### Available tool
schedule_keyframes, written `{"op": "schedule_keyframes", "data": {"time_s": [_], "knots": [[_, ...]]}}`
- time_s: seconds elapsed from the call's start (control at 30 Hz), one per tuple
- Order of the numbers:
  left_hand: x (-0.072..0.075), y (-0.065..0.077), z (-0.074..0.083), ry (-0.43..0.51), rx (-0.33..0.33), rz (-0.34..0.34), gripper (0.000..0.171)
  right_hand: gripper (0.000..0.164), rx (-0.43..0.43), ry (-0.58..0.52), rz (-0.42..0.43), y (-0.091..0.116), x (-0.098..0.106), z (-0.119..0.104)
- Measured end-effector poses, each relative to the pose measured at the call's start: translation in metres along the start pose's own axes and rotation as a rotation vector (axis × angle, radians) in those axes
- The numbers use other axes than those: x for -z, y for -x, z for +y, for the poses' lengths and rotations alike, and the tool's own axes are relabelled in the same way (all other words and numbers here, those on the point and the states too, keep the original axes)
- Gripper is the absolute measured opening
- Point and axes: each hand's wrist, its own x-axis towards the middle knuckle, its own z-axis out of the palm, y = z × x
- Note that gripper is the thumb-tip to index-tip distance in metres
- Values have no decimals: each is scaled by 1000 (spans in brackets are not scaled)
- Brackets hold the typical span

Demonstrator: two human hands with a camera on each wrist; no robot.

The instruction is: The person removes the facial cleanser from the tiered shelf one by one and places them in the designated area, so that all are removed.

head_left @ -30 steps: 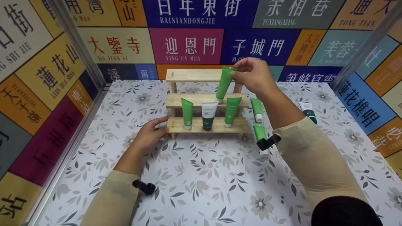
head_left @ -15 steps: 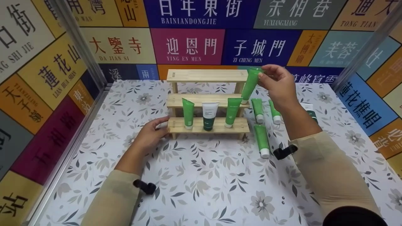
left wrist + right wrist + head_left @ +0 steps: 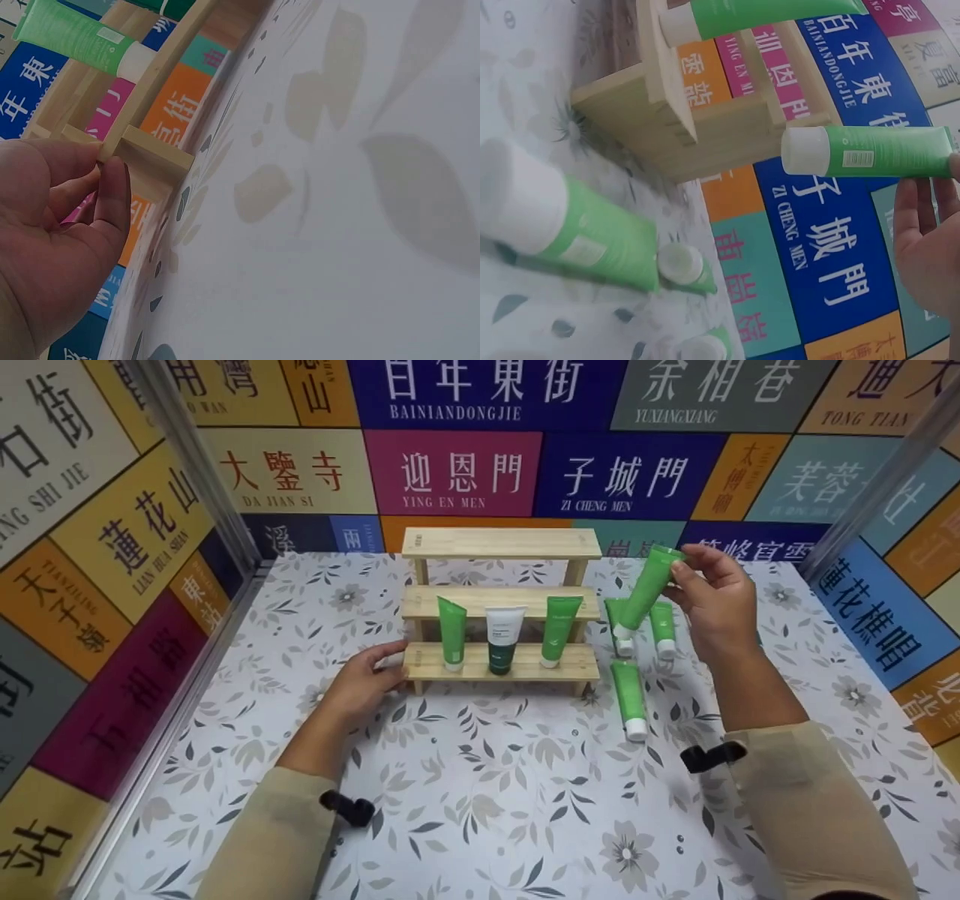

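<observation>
Flower-printed desk [image 3: 480,787] spread across my feed: the left hand [image 3: 361,684] pinched the wooden rack [image 3: 495,594] at its left edge; farther back, past the right edge, the right hand [image 3: 718,604] pinched a tilted green tube [image 3: 648,590] in mid-air

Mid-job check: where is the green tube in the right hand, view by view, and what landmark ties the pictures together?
Head: the held green tube is right of centre, tilted, in the right hand.
Left wrist: not in it; the standing tube at upper left is another one.
Right wrist: right side, just above mid-height, cap pointing left.
Shared landmark: the wooden rack.
</observation>
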Motion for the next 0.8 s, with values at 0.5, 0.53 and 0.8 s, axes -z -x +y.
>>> {"op": "schedule_keyframes", "data": {"time_s": [0.5,0.53,0.8], "knots": [[-1,1,-5,30,-10,-11,51,27,-112,35,37,25,45,18],[-1,1,-5,36,-12,-11,51,27,-124,47,45,25,48,19],[1,0,-1,10,-11,-12,51,24,-238,52,85,22,68,30]]}}
